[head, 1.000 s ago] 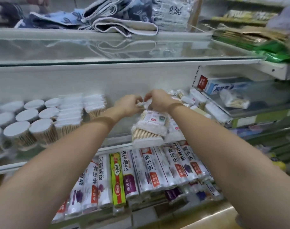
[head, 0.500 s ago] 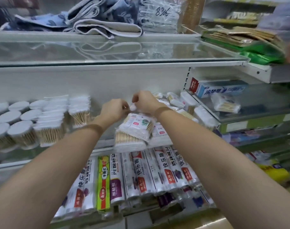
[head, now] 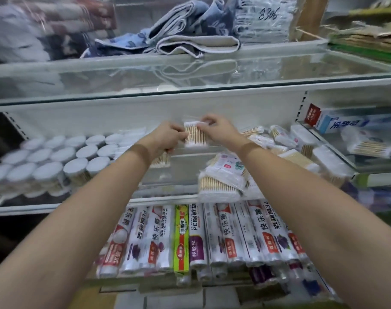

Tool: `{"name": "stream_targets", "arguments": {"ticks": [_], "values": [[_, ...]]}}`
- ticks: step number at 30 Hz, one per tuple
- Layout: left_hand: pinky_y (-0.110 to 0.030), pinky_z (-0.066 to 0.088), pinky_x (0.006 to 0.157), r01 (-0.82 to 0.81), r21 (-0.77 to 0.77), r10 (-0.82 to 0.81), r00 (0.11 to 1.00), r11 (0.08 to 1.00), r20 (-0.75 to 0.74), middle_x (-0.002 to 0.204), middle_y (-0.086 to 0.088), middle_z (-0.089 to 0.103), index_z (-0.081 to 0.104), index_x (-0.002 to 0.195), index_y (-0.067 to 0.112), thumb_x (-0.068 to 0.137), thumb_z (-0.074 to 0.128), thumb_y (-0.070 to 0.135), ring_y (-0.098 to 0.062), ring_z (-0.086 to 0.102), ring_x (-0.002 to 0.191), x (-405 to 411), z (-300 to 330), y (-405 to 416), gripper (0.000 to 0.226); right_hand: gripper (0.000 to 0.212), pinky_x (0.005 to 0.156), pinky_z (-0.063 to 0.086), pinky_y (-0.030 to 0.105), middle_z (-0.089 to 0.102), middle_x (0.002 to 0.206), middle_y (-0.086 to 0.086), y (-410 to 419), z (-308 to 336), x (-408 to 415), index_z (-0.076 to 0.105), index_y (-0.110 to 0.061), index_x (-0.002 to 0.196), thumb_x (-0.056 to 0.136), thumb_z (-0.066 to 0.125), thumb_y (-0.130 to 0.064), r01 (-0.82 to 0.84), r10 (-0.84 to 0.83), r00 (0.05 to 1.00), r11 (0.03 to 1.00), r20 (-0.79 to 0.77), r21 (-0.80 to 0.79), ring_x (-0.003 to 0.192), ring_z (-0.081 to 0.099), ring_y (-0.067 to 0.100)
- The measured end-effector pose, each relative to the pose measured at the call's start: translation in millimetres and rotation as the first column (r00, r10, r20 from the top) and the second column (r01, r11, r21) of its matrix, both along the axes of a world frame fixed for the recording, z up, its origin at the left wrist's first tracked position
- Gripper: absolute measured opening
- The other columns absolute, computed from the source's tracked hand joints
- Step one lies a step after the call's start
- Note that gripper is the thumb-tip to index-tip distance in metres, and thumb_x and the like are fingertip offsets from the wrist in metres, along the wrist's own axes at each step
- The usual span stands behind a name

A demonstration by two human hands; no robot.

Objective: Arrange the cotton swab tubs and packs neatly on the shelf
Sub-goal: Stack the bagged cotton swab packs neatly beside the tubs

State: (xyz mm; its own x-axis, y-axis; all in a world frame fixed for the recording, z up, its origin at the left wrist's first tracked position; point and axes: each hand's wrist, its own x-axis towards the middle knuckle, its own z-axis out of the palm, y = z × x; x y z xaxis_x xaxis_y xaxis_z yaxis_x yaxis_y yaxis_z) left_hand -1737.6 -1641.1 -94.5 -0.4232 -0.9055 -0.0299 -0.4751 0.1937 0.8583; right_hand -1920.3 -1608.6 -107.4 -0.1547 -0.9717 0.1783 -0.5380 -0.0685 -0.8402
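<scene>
I hold one small pack of cotton swabs (head: pixel 195 134) between both hands at the back of the middle shelf (head: pixel 145 198): my left hand (head: pixel 167 137) pinches its left edge and my right hand (head: pixel 219 130) pinches its upper right corner. The pack hangs upright, its sticks running top to bottom, cotton tips above and below. Both hands are equally near; neither has to reach.

Just left of the pack a row of similar packs (head: pixel 132 136) stands on end, and beyond it the round tubs (head: pixel 56 161) fill the left of the shelf in ranks. Directly below my hands the glass looks bare, so the open room for setting the pack down is, in my judgement, straight down and slightly left, against that row. To the right a larger pack (head: pixel 221 181) lies flat near the front lip, and loose packs (head: pixel 279 139) are heaped behind my right wrist; that side is crowded.
</scene>
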Motion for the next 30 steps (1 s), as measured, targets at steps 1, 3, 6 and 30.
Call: {"name": "stream_targets", "arguments": {"ticks": [1,3,6,30], "values": [[-0.018,0.026,0.036,-0.002,0.031,0.003,1.0,1.0,-0.018,0.069,-0.008,0.05,0.06,0.072,0.012,0.099,0.058,0.014,-0.014,0.029,0.042,8,2,2,0.027,0.021,0.057,0.046,0.013,0.061,0.08,-0.001,-1,0,8,0.066,-0.007,0.106,0.096,0.066,-0.026,-0.009,0.009,0.999,1.0,0.049,-0.018,0.062,0.059,0.0],[-0.017,0.025,0.038,0.0,0.109,0.007,0.998,0.994,-0.058,0.069,-0.005,0.048,0.06,0.072,0.014,0.098,0.062,0.018,-0.012,0.027,0.041,23,7,8,0.026,0.018,0.047,0.038,0.013,0.054,0.071,0.001,-6,-2,22,0.064,-0.004,0.098,0.093,0.07,-0.021,-0.017,0.022,0.99,0.999,0.141,-0.039,0.045,0.048,-0.004],[-0.018,0.021,0.039,-0.026,0.105,0.029,0.999,0.994,-0.03,0.054,0.002,0.032,0.049,0.061,0.017,0.088,0.076,0.024,-0.014,0.022,0.04,42,9,7,0.039,0.025,0.045,0.032,0.022,0.047,0.072,0.011,-6,1,40,0.063,0.001,0.098,0.091,0.073,-0.021,-0.077,0.083,0.968,0.996,0.237,-0.034,0.051,0.04,0.012],[-0.019,0.038,0.041,-0.073,-0.115,0.086,0.989,0.991,0.121,0.107,-0.001,0.063,0.054,0.12,0.015,0.068,0.091,0.026,-0.01,0.05,0.058,62,21,35,0.064,0.05,0.055,0.036,0.024,0.07,0.094,0.005,-3,8,62,0.073,-0.008,0.103,0.09,0.064,-0.056,-0.29,0.182,0.871,0.94,0.457,0.178,0.061,0.047,0.013]]}}
